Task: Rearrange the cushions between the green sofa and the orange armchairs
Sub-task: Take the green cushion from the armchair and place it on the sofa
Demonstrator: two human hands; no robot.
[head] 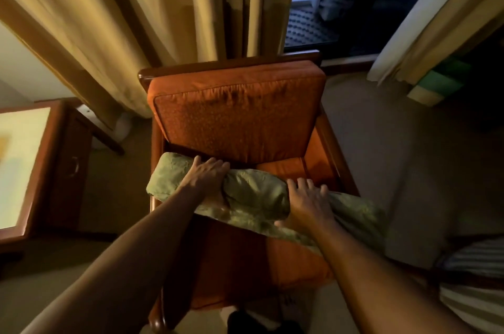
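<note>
A green cushion (253,197) lies across the seat of the orange armchair (237,118), spilling over its right edge. The left hand (207,174) grips its upper left part; the right hand (308,204) presses on it, fingers spread flat.

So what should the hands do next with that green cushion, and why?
Probably push the green cushion back and stand it against the orange back cushion. Both hands, left hand and right hand, are on it, and it lies crumpled across the armchair's seat, its right end hanging past the armrest.
</note>
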